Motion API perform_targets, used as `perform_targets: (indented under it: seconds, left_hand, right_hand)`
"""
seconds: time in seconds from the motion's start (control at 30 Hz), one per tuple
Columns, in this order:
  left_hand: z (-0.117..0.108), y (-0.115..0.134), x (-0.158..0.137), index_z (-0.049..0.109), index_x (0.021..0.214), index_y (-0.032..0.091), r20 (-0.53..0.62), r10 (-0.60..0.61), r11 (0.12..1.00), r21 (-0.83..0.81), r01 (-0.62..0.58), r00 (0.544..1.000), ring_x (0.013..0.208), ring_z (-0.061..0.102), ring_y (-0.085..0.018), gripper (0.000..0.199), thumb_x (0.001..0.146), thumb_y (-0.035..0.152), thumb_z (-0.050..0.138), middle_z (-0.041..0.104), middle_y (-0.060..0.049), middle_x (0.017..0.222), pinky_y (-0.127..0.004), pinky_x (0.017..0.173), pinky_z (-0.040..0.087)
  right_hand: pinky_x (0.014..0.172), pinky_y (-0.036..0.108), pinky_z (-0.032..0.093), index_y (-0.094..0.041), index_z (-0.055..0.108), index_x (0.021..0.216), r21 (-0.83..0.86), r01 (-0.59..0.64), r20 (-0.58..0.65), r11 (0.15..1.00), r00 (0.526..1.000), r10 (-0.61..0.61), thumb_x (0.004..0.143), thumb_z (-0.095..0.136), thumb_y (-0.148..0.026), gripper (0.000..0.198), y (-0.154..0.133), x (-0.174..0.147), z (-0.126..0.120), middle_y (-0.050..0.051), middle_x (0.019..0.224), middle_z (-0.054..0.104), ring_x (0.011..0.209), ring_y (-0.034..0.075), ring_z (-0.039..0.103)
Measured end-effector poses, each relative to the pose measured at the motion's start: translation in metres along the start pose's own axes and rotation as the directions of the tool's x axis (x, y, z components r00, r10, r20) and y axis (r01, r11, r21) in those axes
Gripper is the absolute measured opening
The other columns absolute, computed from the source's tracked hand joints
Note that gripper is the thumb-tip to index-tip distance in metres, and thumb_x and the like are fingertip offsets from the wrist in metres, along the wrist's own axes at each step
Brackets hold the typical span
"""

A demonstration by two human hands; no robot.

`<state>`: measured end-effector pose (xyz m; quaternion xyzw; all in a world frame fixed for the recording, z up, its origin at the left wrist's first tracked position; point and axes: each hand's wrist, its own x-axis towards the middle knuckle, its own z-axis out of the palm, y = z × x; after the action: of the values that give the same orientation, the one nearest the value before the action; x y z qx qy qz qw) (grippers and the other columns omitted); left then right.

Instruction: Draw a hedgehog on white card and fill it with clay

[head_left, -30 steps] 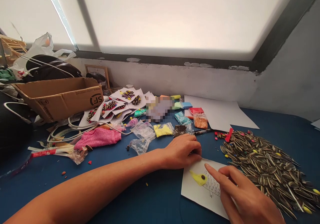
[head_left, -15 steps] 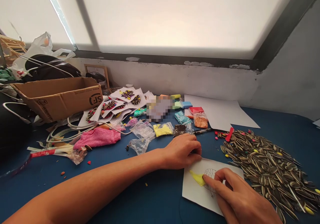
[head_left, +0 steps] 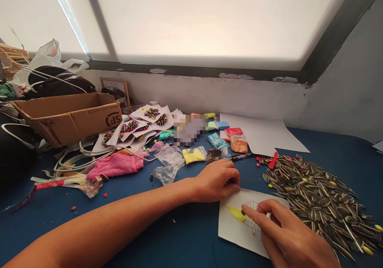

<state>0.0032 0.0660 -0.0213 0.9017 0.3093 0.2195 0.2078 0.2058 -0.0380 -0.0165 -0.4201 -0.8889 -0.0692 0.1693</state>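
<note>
My left hand (head_left: 217, 181) has its fingers curled, with the thumb side on the top left corner of a white paper (head_left: 229, 228). The paper bears a pencil drawing of an oval with small marks inside and thin legs below. A smear of yellow clay (head_left: 236, 213) lies at the drawing's left end. My right hand (head_left: 290, 230) stretches its index finger to the clay's right edge, the other fingers bent beneath it. A small dark spot (head_left: 243, 212) shows under that fingertip, too small to name surely. Right of the paper spreads a pile of striped sunflower seeds (head_left: 320, 196).
Behind my hands lie clay packets, among them a yellow packet (head_left: 194, 155) and an orange packet (head_left: 238, 143). White sheets (head_left: 263, 132) lie near the wall. Farther left are seed-decorated cards (head_left: 149, 114), a pink cloth (head_left: 116, 165), white cables and a cardboard box (head_left: 80, 120).
My right index fingertip has shifted slightly up and left at the yellow clay's edge, and the dark spot beneath it shows more. My left hand stays in place.
</note>
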Motion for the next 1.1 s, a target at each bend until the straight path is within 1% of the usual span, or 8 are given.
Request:
perform_targets:
  seconds: [0.2,0.3,0.4,0.5,0.63,0.77,0.9,1.1]
  left_hand:
    - [0.001,-0.002,-0.001,0.066,0.084,0.014,-0.009,0.017,1.0,-0.024,-0.017,1.0,0.082,0.053,-0.016,0.008,0.083,0.02,0.061,0.06,-0.005,0.087,-0.026,0.075,0.042]
    - [0.0,-0.001,-0.002,0.068,0.089,0.013,-0.047,0.019,0.995,-0.1,-0.024,0.999,0.082,0.054,-0.015,0.012,0.083,0.019,0.059,0.061,-0.006,0.088,-0.026,0.076,0.043]
    - [-0.003,0.001,-0.001,0.067,0.092,0.012,-0.13,-0.021,0.971,-0.238,-0.01,0.991,0.077,0.055,-0.013,0.017,0.083,0.012,0.053,0.063,-0.005,0.089,-0.024,0.073,0.044]
    - [-0.008,-0.001,0.001,0.066,0.091,0.012,-0.282,-0.09,0.958,-0.286,0.006,0.955,0.078,0.056,-0.013,0.021,0.084,0.007,0.046,0.064,-0.005,0.088,-0.023,0.07,0.045]
    - [-0.017,-0.014,0.004,0.066,0.09,0.014,-0.387,-0.023,0.999,-0.048,0.005,0.922,0.096,0.056,-0.019,0.023,0.082,0.005,0.047,0.065,-0.008,0.096,-0.031,0.087,0.046]
    - [-0.024,-0.024,0.002,0.064,0.108,0.015,-0.246,-0.047,0.985,0.15,0.086,0.968,0.108,0.055,-0.022,0.032,0.081,0.007,0.049,0.064,-0.009,0.112,-0.037,0.098,0.044]
    - [-0.025,-0.026,-0.001,0.06,0.121,0.015,-0.114,-0.078,0.969,0.225,0.102,0.99,0.108,0.058,-0.025,0.041,0.079,0.016,0.059,0.063,-0.01,0.117,-0.038,0.097,0.047]
    - [-0.021,-0.038,0.0,0.066,0.11,0.014,-0.19,-0.086,0.955,0.263,0.136,0.978,0.105,0.061,-0.024,0.031,0.082,0.009,0.053,0.065,-0.012,0.113,-0.037,0.094,0.05]
  right_hand:
    - [0.074,0.024,0.052,-0.02,0.057,0.12,-0.09,-0.084,-0.187,0.992,0.98,0.066,0.093,0.043,-0.017,0.03,0.016,0.002,-0.001,0.008,0.102,0.059,0.089,0.017,0.066]
    - [0.074,0.027,0.051,-0.022,0.061,0.113,-0.129,-0.101,-0.25,0.986,0.966,0.066,0.092,0.044,-0.017,0.028,0.029,0.002,-0.004,0.009,0.106,0.057,0.091,0.018,0.064]
    - [0.069,0.028,0.05,-0.022,0.063,0.107,-0.13,-0.166,-0.313,0.978,0.943,0.118,0.092,0.041,-0.017,0.027,0.04,0.002,-0.012,0.008,0.104,0.057,0.087,0.018,0.064]
    - [0.062,0.03,0.048,-0.023,0.067,0.097,-0.141,-0.232,-0.372,0.962,0.913,0.166,0.094,0.038,-0.023,0.029,0.044,0.004,-0.02,0.008,0.1,0.06,0.084,0.019,0.064]
    - [0.054,0.03,0.047,-0.023,0.066,0.094,-0.168,-0.239,-0.374,0.956,0.913,0.162,0.098,0.036,-0.03,0.031,0.044,0.009,-0.022,0.006,0.095,0.065,0.071,0.017,0.066]
    - [0.06,0.028,0.053,-0.022,0.064,0.097,-0.153,-0.206,-0.368,0.967,0.92,0.138,0.099,0.036,-0.033,0.03,0.043,0.011,-0.021,0.003,0.087,0.072,0.071,0.017,0.071]
    - [0.053,0.028,0.053,-0.02,0.066,0.092,-0.177,-0.19,-0.368,0.966,0.923,0.115,0.1,0.033,-0.04,0.039,0.041,0.013,-0.023,0.004,0.08,0.075,0.064,0.018,0.073]
    - [0.043,0.029,0.051,-0.02,0.07,0.082,-0.201,-0.229,-0.354,0.952,0.923,0.148,0.1,0.032,-0.045,0.049,0.039,0.014,-0.021,0.003,0.072,0.077,0.052,0.019,0.07]
